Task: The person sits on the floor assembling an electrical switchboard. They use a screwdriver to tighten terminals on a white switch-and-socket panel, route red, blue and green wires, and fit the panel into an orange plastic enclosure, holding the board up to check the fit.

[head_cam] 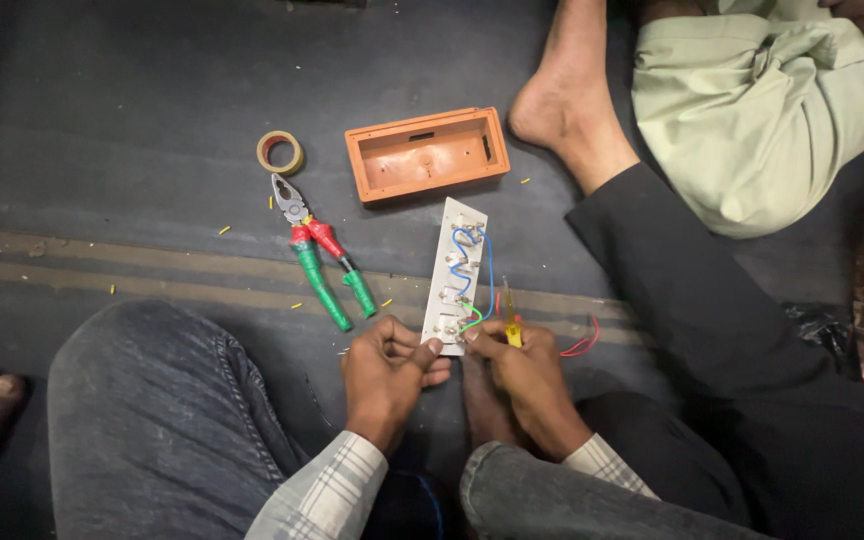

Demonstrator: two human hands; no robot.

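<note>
A white switch plate (457, 272) lies on the dark floor, back side up, with blue, green and red wires on its terminals. My left hand (384, 373) pinches its near end between thumb and fingers. My right hand (524, 372) touches the plate's near right corner and holds a small yellow-handled screwdriver (510, 318), its shaft pointing away along the plate's right edge. A loop of red wire (582, 342) sticks out just right of my right hand.
An orange plastic box (426, 153) lies open beyond the plate. Pliers with red and green handles (320, 262) and a tape roll (280, 152) lie to the left. Another person's bare foot (564, 95) and dark trouser leg (692, 290) lie to the right.
</note>
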